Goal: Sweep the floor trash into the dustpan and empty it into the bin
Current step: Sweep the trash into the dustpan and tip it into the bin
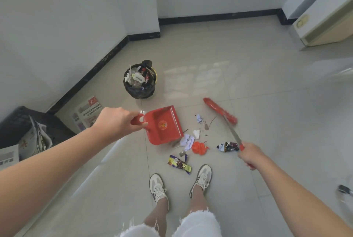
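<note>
The floor (248, 76) is pale glossy tile with thin grout lines, mirroring light from the white walls, and a black skirting board (217, 16) runs along the foot of those walls. The left hand (116, 120) has its fingers curled round the looped handle of the red dustpan (164, 124), whose open lip faces the litter just beside it. The right hand (250, 155) is closed round the red grip of the broom (219, 109), whose red bristle head lies beyond the mess.

Between dustpan and broom lie white paper scraps (187, 140), a crumpled orange piece (199, 148) and two foil wrappers (179, 164), near the person's white sneakers (158, 187). The bin (138, 82), lined with a black bag and heaped full, stands beyond the dustpan near the wall. Newspapers (87, 112) lie by the skirting at left, beside a black crate (23, 122). A cream door (324, 26) shows at far right.
</note>
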Available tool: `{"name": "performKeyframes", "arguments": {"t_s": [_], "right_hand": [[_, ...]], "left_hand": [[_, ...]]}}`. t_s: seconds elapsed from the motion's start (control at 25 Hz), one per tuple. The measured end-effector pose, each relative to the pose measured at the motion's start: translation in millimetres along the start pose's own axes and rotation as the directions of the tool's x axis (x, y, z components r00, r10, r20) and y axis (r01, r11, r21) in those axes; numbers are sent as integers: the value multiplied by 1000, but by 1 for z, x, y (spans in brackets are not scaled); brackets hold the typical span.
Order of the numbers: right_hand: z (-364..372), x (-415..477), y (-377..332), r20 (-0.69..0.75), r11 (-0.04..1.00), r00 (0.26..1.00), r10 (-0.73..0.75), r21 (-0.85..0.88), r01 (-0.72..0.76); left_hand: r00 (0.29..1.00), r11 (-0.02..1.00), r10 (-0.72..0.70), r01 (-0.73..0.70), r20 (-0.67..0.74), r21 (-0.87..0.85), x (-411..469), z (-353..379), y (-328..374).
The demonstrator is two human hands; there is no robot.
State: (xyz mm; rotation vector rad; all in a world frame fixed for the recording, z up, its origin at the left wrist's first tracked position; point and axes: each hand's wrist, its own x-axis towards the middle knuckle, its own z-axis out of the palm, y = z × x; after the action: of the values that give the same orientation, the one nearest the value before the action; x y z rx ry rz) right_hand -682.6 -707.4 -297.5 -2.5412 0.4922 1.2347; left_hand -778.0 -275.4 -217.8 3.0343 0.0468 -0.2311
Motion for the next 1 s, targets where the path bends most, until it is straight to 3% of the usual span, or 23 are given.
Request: {"name": "performKeyframes", "arguments": {"t_s": [0.12, 0.24, 0.36, 0.6, 0.8, 1.0], "right_hand": [[23, -9, 13, 54, 997, 998, -10, -70, 14], [50, -61, 43, 114, 989, 992, -49, -132, 64], [59, -101, 50, 169, 980, 984, -56, -181, 87], [-3, -113, 43, 150, 981, 987, 52, 175, -79], [-34, -129, 63, 87, 939, 990, 112, 316, -134], [-40, -119, 93, 136, 857, 972, 194, 459, -235]], "left_hand": [[999, 1000, 6, -8, -53, -30, -1, -1, 0], [999, 995, -47, 47, 7, -87, -2, -9, 4], [996, 1000, -10, 13, 92, -24, -9, -14, 3], [986, 997, 74, -76, 148, 9, -20, -29, -28], [981, 993, 105, -113, 163, 40, -51, -25, -43], [989, 990, 65, -81, 131, 117, -79, -2, -49]]}}
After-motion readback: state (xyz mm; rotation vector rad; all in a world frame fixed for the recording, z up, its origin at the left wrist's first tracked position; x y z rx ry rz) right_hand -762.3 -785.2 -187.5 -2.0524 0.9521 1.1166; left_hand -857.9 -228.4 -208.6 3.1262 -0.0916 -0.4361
